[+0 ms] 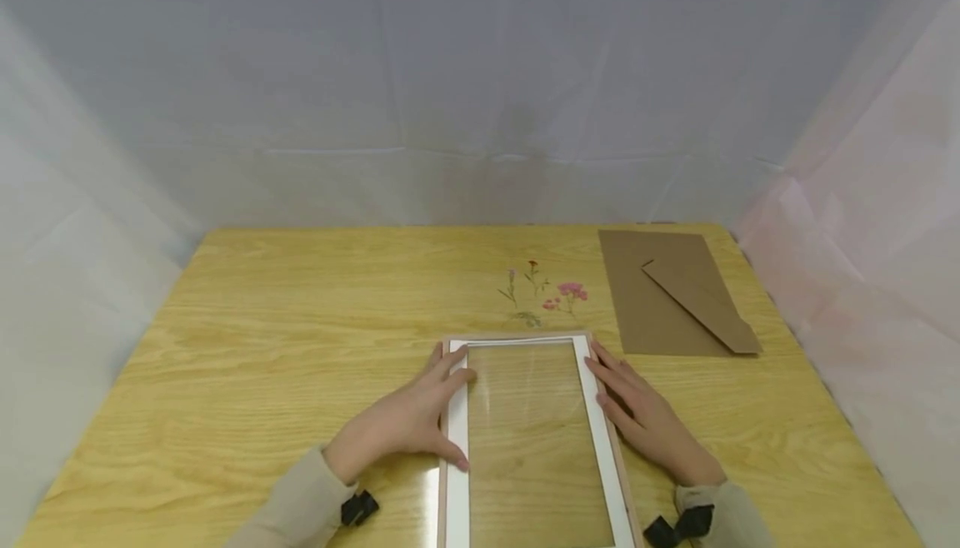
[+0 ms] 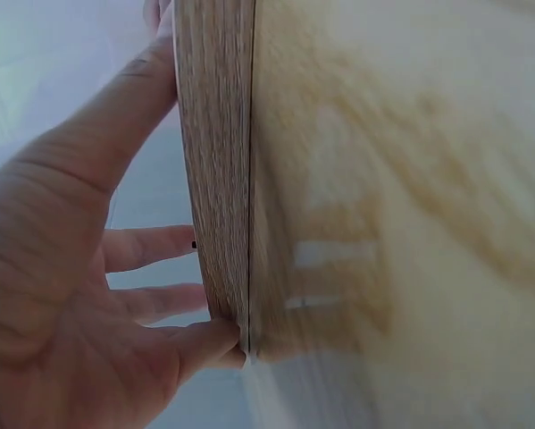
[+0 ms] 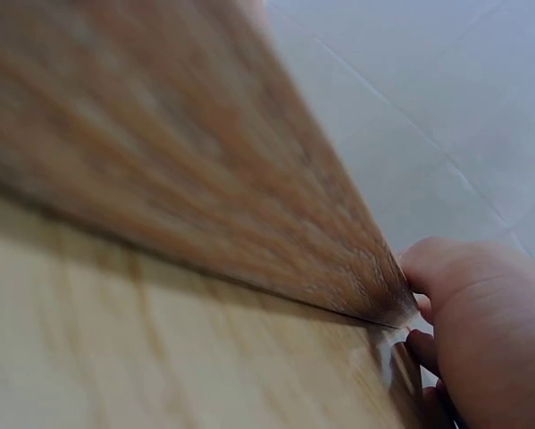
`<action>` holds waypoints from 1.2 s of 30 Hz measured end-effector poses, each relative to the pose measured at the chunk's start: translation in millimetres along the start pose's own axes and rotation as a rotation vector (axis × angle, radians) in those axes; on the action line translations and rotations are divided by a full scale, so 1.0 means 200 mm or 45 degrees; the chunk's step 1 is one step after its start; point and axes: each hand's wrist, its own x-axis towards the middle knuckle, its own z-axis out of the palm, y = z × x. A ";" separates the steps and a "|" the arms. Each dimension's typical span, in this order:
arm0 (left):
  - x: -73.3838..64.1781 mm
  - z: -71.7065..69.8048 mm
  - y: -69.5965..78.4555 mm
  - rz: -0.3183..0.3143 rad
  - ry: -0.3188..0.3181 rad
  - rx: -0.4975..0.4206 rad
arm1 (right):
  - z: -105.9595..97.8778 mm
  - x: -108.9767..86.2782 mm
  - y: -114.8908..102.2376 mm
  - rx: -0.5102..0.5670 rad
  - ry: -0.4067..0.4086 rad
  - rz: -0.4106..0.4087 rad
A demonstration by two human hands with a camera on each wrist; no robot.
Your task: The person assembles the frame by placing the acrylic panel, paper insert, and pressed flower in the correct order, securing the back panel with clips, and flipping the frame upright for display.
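Note:
A photo frame (image 1: 627, 505) with a thin wooden rim lies on the table in the head view. Inside it, a white border (image 1: 458, 415) surrounds a clear pane (image 1: 525, 423) through which the wood grain shows. My left hand (image 1: 408, 415) rests on the left side, thumb and fingers spread over the border. At the upper right side, my right hand (image 1: 645, 415) lays its extended fingers along the rim and border. The left wrist view shows the frame's wooden side (image 2: 215, 161) against my fingertips; in the right wrist view the wooden side (image 3: 187, 161) stands close beside my hand.
Dried flowers, among them a pink cluster (image 1: 572, 291) and a small red one (image 1: 533, 265), lie just beyond the frame. A brown backing board (image 1: 637, 306) with a folded stand flap (image 1: 701, 306) lies at the back right. Pale sheeting (image 1: 480, 82) encloses the table (image 1: 262, 348).

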 end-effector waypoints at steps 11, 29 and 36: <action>0.00 0.01 -0.01 -0.014 0.027 0.010 | 0.00 0.00 0.00 0.014 -0.022 0.033; 0.08 -0.07 -0.06 -0.003 0.081 -0.031 | -0.01 0.00 -0.01 0.012 -0.005 0.021; 0.08 -0.11 -0.10 -0.015 -0.002 -0.103 | 0.00 0.00 -0.01 -0.084 0.028 -0.042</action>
